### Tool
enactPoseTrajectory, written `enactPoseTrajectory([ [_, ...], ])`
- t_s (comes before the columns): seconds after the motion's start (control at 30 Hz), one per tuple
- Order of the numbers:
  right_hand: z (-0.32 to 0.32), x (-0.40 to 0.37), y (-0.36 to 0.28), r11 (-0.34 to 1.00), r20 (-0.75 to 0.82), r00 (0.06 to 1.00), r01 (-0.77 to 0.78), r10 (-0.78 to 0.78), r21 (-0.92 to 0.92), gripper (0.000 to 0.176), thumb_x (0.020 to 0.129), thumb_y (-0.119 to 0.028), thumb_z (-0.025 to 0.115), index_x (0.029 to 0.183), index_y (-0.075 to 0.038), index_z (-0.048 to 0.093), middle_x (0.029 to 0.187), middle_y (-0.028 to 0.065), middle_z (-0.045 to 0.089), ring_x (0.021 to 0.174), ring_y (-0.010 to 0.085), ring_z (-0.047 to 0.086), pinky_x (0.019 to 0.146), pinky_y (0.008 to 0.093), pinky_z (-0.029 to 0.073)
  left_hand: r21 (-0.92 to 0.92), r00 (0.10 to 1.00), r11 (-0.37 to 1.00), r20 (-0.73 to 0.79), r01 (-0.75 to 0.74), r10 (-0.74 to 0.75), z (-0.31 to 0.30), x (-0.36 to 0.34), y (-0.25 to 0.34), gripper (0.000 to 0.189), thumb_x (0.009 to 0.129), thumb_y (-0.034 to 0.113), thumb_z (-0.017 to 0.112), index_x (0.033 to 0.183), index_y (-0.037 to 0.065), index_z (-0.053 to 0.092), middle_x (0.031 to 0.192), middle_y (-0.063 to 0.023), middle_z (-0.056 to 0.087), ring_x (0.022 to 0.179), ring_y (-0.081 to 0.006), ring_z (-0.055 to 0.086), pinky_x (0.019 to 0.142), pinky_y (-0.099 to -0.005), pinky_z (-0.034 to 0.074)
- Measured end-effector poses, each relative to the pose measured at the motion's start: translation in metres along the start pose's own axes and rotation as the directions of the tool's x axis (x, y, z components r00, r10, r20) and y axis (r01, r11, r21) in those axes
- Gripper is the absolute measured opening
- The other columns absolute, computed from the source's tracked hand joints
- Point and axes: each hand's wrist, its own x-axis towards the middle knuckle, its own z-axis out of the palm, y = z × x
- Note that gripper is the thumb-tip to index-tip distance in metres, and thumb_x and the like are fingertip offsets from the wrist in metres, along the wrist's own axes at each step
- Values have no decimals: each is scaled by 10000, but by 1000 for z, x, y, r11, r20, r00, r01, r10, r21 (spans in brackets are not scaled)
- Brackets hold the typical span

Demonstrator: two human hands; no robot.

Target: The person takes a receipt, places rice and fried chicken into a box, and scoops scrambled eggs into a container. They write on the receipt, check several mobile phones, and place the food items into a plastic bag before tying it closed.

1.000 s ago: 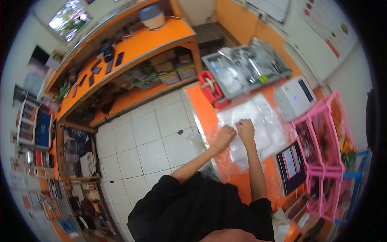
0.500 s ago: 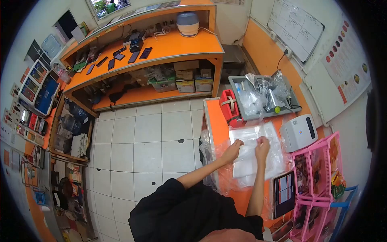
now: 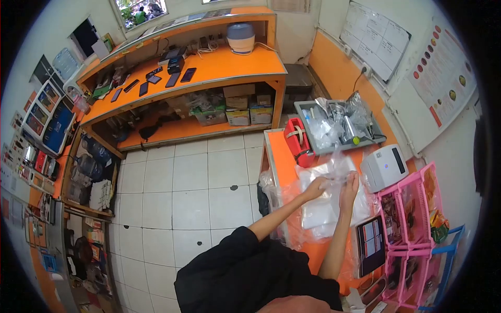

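Note:
A stack of clear plastic bags (image 3: 318, 215) lies on the orange table, over crinkled plastic wrap. Above it, my left hand (image 3: 315, 189) is closed, its fingertips pinching a thin clear plastic bag (image 3: 339, 167). My right hand (image 3: 349, 189) is raised at the other side of this bag, fingers pressed together against the film. The bag stretches loosely between both hands and bunches upward; its see-through edges are hard to make out.
A grey tray (image 3: 315, 147) of plastic-wrapped items stands behind, beside a red tape dispenser (image 3: 297, 141). Right of the bags are a white label printer (image 3: 383, 169), a tablet (image 3: 369, 245) and pink racks (image 3: 412, 208). Phones (image 3: 188, 75) lie on the far orange counter (image 3: 219, 60).
Both hands have moved right and slightly up across the stack. A loose clear bag now rises between them. My right hand has turned more upright.

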Motion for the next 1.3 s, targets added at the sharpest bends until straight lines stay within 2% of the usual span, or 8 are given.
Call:
enactPoseTrajectory([
  [0.2, 48, -4, -38, 995, -46, 994, 101, -100, 23, 186, 966, -227, 397, 943, -56, 467, 853, -19, 444, 777, 56, 422, 695, 200, 368, 275, 958, 955, 224, 114, -179, 17, -5, -24, 498, 821, 143, 522, 1297, 54, 408, 1265, -207, 448, 1171, -334, 426, 1010, -383, 315],
  [0.3, 75, -24, -109, 969, -1, 971, 237, -238, -74, 184, 957, -194, 405, 1028, -43, 482, 875, -5, 469, 778, 77, 458, 697, 212, 386, -17, 945, 983, 276, 184, -173, 13, 4, -19, 519, 829, 193, 532, 1311, 57, 395, 1297, -208, 417, 1203, -326, 398, 1019, -385, 314],
  [0.4, 94, -39, -211, 786, -45, 954, 271, -297, 556, 259, 915, -212, 480, 1112, -45, 494, 895, 33, 526, 791, 146, 524, 746, 274, 435, -561, 871, 722, 477, 406, -118, -17, 11, 1, 545, 836, 244, 543, 1324, 59, 383, 1328, -209, 387, 1235, -318, 369, 1027, -387, 314],
  [0.53, 38, -41, -250, 726, 17, 920, 297, -391, 621, 286, 906, -236, 491, 1126, -54, 496, 933, 39, 537, 840, 160, 530, 802, 299, 436, -697, 788, 437, 614, 569, -47, -54, 28, 65, 586, 847, 311, 557, 1342, 63, 366, 1370, -210, 346, 1278, -308, 331, 1039, -389, 313],
  [0.8, -51, -110, -128, 697, -350, 936, 221, 46, 682, 371, 878, -289, 523, 1184, -81, 490, 1153, 85, 523, 1025, 233, 516, 994, 460, 378, -823, 818, 39, 567, 566, 96, -86, -70, 206, 602, 830, 207, 592, 1332, -6, 338, 1336, -189, 390, 1241, -248, 374, 1016, -370, 329],
  [1.13, -39, -186, -28, 680, -697, 690, 416, 196, 603, 311, 915, -239, 415, 1177, -72, 433, 1176, 123, 471, 1139, 304, 452, 938, 618, 376, 9, 523, 837, 777, 547, -350, -128, -105, 187, 416, 848, 140, 576, 1220, -25, 485, 1197, -139, 537, 1070, -179, 507, 936, -319, 382],
  [1.2, -36, -180, -32, 772, -747, 635, 368, 198, 518, 318, 918, -255, 418, 1188, -86, 421, 1148, 117, 490, 1140, 303, 456, 947, 606, 377, 63, 504, 899, 810, 434, -300, -113, -93, 184, 358, 861, 123, 560, 1181, -34, 527, 1156, -124, 573, 1024, -163, 534, 916, -307, 397],
  [1.3, -46, -173, -23, 679, -693, 714, 461, 99, 571, 304, 915, -269, 442, 1162, -91, 427, 1103, 92, 513, 1087, 287, 494, 937, 550, 410, -174, 561, 576, 560, 799, -610, -100, -115, 147, 213, 883, 131, 542, 1027, -15, 601, 1008, -92, 602, 923, -130, 541, 811, -305, 462],
])
